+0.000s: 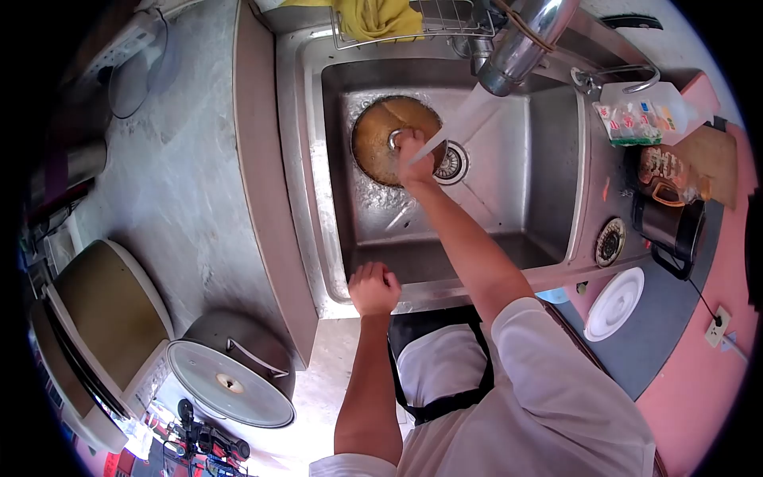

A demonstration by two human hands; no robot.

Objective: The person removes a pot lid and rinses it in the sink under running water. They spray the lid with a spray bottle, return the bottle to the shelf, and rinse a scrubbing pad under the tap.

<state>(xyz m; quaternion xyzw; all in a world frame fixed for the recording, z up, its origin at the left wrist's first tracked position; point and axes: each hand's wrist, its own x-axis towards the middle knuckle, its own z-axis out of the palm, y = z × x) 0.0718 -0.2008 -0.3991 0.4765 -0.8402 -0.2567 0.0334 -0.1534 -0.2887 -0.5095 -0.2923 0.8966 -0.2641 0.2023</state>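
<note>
Nearest the camera, the person wears a white short-sleeved shirt (548, 397) with a black apron strap (445, 401) across the chest. At the near left, an open rice cooker with a round grey lid (230, 383) stands on the grey stone counter (183, 183).

The left hand (373, 288) is closed into a fist, fingers curled together, and rests on the near rim of the stainless steel sink (548, 151). It holds nothing that can be seen.

The right hand (415, 159) reaches into the sink basin, fingers bunched together and pressed down into a round metal pot filled with brownish water (377, 139). Whether the fingers grip anything inside the pot cannot be told. The pot sits on the basin floor at the far left, just beside the round drain strainer (453, 163).

A stream of water (461, 119) falls from the chrome tap (520, 44) onto the right hand.

Further back, a yellow cloth (377, 17) lies in a wire rack (453, 20). To the right of the sink stand a black kettle (668, 226) and a white round lid (613, 302).
</note>
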